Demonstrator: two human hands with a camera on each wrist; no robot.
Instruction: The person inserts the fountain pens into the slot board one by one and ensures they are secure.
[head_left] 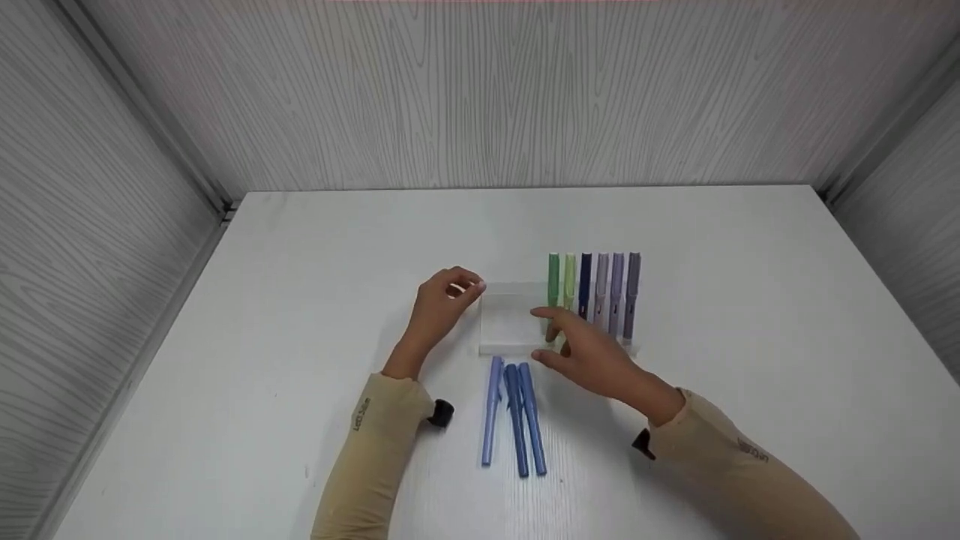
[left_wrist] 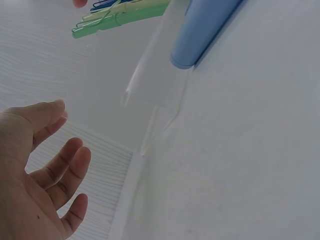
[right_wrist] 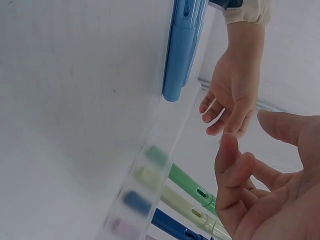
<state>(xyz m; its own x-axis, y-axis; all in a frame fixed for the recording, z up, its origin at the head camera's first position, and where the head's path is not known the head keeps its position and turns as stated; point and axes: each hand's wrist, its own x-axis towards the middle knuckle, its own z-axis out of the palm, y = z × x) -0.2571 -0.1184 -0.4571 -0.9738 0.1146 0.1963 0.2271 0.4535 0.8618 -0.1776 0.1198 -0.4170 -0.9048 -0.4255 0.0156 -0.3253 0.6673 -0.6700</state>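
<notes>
A clear plastic pen tray (head_left: pixel 506 349) lies in the middle of the table. My left hand (head_left: pixel 437 306) pinches its far left corner between thumb and index finger, the other fingers loosely bent. Over the tray's middle hovers my right hand (head_left: pixel 592 358), thumb and index finger spread apart, with nothing between them. Its fingertips overlap the lower part of a green pen (head_left: pixel 553 271) in the head view. Beside that pen, toward the right, stand a light green pen (head_left: pixel 570 274), a navy pen (head_left: pixel 586 274) and several purple pens (head_left: pixel 617 289) in a row in the tray.
Three blue pens lie in front of the tray: a light periwinkle one (head_left: pixel 491 416) on the left, a darker blue one (head_left: pixel 517 424) and a mid-blue one (head_left: pixel 533 424). The white table (head_left: pixel 225 390) is bounded by grey wood-grain panels (head_left: pixel 480 97) at the back and sides.
</notes>
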